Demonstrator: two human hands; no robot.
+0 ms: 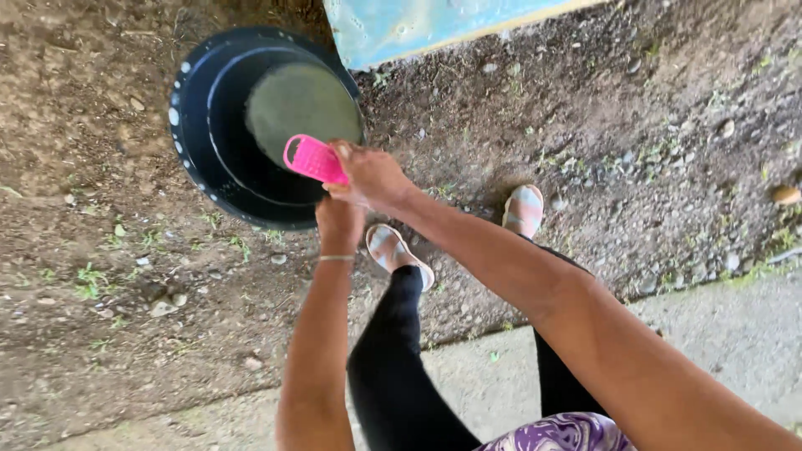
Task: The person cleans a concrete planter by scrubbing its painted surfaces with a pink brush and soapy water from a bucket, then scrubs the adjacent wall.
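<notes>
Pink perforated scoop (312, 159) is gripped by right hand (372, 177) over rim of dark tub (194, 159) w/ murky water; left hand (338, 224) is tucked beneath, grip can't be told. Scoop could be dropped into water if grip slips, or dirt ground (100, 276) and sandals (398, 251) splashed.

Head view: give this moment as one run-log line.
right hand: holds pink slotted object | left hand: beneath right, grip unclear | dark barrel: water inside

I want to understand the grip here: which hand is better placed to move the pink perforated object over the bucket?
Probably the right hand: it already grips the pink perforated object above the dark bucket. The left hand sits underneath, mostly hidden.
</notes>
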